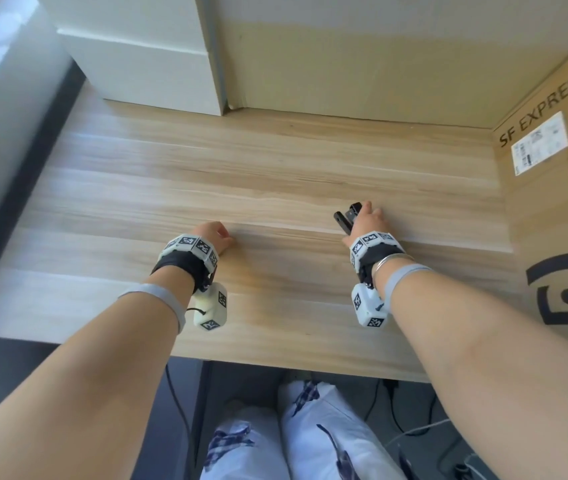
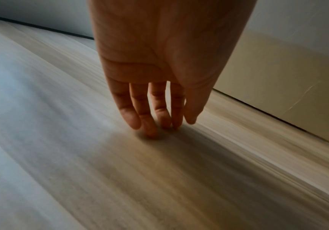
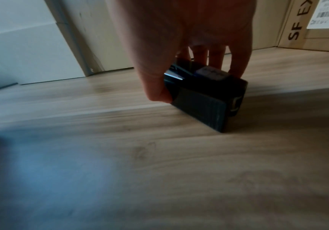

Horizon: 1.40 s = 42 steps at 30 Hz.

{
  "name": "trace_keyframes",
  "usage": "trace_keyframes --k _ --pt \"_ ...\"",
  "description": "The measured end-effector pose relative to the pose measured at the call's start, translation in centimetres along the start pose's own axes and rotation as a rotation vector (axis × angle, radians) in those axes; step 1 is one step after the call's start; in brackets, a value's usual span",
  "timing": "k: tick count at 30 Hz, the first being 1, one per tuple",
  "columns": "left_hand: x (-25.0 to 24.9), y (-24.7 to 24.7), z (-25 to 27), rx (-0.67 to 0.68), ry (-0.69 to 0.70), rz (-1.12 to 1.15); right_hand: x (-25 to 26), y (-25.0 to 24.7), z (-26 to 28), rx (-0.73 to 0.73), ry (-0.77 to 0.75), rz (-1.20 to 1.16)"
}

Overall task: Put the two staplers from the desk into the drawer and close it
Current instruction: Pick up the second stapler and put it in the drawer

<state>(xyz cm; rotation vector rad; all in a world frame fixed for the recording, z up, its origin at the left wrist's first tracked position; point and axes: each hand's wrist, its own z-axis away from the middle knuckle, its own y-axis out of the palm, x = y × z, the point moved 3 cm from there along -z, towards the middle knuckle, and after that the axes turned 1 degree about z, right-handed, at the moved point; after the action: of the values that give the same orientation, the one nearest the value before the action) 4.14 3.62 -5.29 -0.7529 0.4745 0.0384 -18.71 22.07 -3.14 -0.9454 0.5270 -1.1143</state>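
Note:
A black stapler (image 1: 346, 218) lies on the wooden desk (image 1: 241, 174), right of centre. My right hand (image 1: 367, 220) grips it from above, thumb on its left side and fingers on the far side; the right wrist view shows the stapler (image 3: 207, 96) touching the desk under my right hand (image 3: 189, 74). My left hand (image 1: 215, 235) rests on the desk to the left, and in the left wrist view my left hand (image 2: 159, 123) has straight fingers whose tips touch the wood and hold nothing. I see only one stapler. No drawer is in view.
A white box (image 1: 137, 64) and a tan cardboard panel (image 1: 345, 53) stand along the back of the desk. A large SF EXPRESS cardboard box (image 1: 552, 150) walls the right side. Cables (image 1: 414, 427) and my legs (image 1: 293, 438) lie below the desk's front edge.

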Motion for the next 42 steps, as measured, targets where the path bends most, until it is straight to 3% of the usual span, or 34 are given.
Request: trace_keyframes --k 4,11,21,28,35,42 --pt "1.0 -0.3 0.8 0.011 0.011 -0.002 2.0 0.6 2.7 -0.062 -0.111 0.064" --pt "5.8 -1.4 3.7 -0.048 0.03 0.042 9.4 3.2 9.2 0.009 -0.336 -0.042" --pt "19.8 -5.7 9.5 -0.284 -0.098 0.121 19.9 11.3 21.1 0.151 -0.676 -0.062" --pt "31.3 -5.6 14.0 -0.37 -0.261 0.195 24.2 18.6 27.7 0.291 -0.912 0.125" --pt "38.0 -2.6 14.8 -0.305 -0.351 0.213 25.5 27.1 29.8 0.549 -0.855 0.178" --pt "42.3 1.2 13.1 -0.233 -0.394 0.239 24.5 34.7 27.7 0.643 -0.638 0.237"
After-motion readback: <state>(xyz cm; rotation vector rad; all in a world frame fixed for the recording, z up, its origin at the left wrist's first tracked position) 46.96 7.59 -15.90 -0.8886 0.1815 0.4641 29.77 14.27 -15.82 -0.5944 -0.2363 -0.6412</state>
